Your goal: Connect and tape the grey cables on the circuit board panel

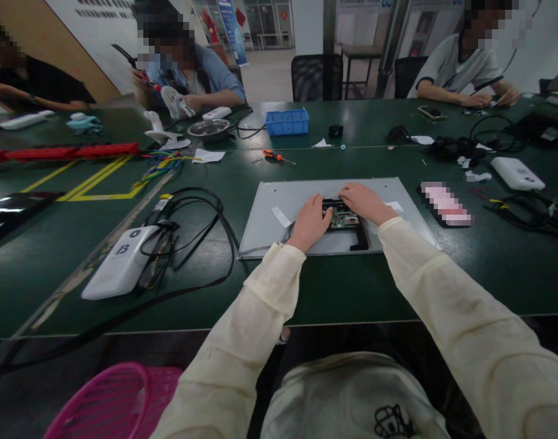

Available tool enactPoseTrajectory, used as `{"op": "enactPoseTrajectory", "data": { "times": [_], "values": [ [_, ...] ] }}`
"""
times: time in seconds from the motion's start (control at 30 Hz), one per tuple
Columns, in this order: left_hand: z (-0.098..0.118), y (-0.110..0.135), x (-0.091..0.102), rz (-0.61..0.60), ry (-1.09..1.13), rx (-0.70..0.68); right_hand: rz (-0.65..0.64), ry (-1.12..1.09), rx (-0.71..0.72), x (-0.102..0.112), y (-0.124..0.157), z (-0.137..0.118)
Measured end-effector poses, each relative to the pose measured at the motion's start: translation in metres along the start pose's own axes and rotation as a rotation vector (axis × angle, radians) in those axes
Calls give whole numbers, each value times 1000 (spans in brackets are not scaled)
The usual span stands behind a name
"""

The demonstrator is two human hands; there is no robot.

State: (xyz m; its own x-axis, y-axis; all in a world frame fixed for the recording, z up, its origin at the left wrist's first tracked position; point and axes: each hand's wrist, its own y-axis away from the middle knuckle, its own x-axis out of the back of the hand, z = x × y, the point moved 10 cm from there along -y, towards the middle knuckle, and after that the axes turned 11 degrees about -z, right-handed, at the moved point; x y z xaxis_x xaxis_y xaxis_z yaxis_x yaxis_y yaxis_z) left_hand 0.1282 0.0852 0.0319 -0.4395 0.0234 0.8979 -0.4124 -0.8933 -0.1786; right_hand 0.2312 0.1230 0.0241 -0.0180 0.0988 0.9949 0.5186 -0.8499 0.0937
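Note:
A grey metal panel (279,210) lies flat on the green table (333,286) in front of me. On it sits a small green circuit board (343,217) in a black frame. My left hand (310,221) rests on the board's left edge, fingers curled down onto it. My right hand (363,202) lies over the board's top right, fingers bent and pressing on it. Both sleeves are cream coloured.
A white device (121,263) with black cables (196,225) lies to the left. An orange screwdriver (275,156) and a blue bin (286,122) sit beyond the panel. Another white device (516,173) is at right. Other people sit across the table. A pink basket (109,402) stands below.

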Motion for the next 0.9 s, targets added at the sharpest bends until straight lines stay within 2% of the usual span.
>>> {"op": "enactPoseTrajectory", "data": {
  "times": [0.13,0.5,0.7,0.9],
  "values": [
    [0,0,0,2,-6,-8,90,-35,-35,6,5,5],
    [0,-1,-1,5,-4,-12,46,-7,-55,10,12,-4],
    [1,-1,0,6,1,-15,113,-48,-18,9,15,-2],
    [-1,-1,-1,5,2,-21,122,-70,-50,9,16,5]
  ]
}}
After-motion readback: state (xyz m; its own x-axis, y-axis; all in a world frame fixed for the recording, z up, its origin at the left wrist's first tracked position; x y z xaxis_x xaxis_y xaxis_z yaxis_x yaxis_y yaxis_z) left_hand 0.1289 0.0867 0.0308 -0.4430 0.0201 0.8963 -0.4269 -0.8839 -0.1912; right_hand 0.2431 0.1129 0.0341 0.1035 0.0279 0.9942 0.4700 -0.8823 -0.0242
